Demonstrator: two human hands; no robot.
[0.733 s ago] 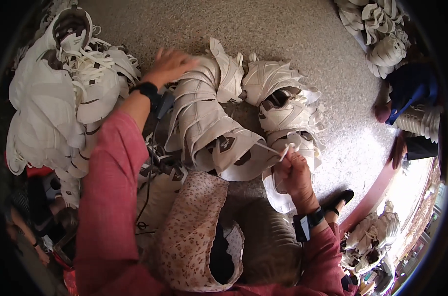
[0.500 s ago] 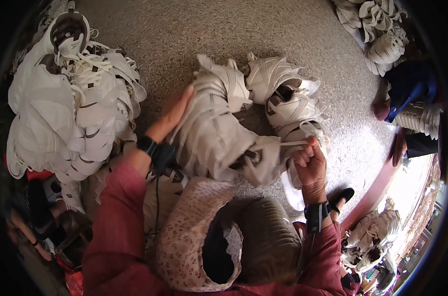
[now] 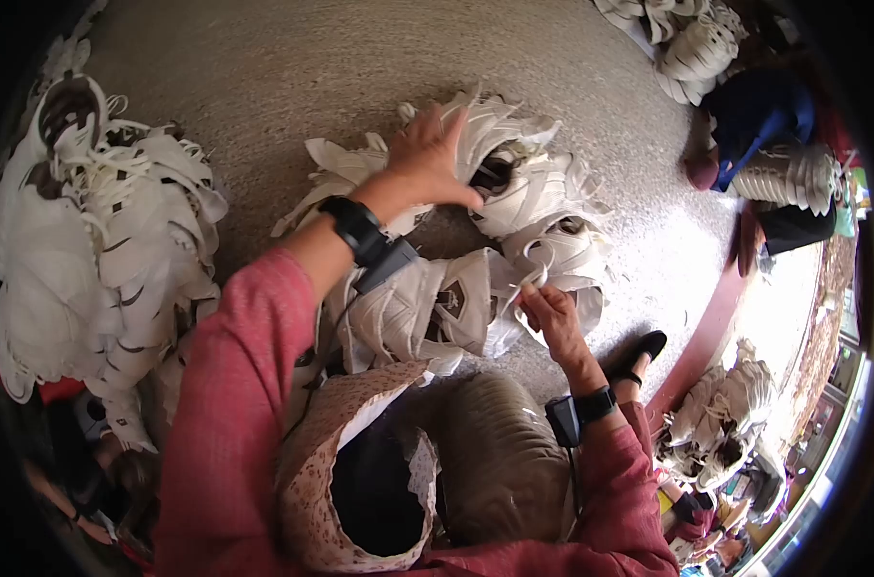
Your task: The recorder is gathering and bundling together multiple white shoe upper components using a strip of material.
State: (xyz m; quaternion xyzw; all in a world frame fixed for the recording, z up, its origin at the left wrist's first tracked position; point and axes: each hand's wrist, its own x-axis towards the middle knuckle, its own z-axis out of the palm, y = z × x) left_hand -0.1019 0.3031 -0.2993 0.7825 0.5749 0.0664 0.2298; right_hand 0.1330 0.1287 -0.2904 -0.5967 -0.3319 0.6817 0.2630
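A bundle of off-white shoe uppers, nested in rows, lies curved on the ground in front of me. My left hand [image 3: 425, 165] is open, its fingers spread over the far uppers [image 3: 533, 188] of the bundle, with the thumb toward a dark shoe opening; whether it touches them I cannot tell. On the near side, my right hand [image 3: 549, 317] is closed, pinching a white shoelace [image 3: 541, 268] that bends in a loop above its fingertips. Just left of that hand lies the near row of uppers [image 3: 398, 313].
A tall pile of white shoe uppers [image 3: 119, 260] stands at the left. More bundles lie at the far right [image 3: 701, 43] and lower right [image 3: 721, 413]. Someone in blue [image 3: 766, 111] sits at the right. A floral cloth [image 3: 312, 462] is close to my body.
My left hand has left the near row and moved away from me and right, its fingers spreading. The lace in my right hand has gone from straight to looped. The whole view has shifted.
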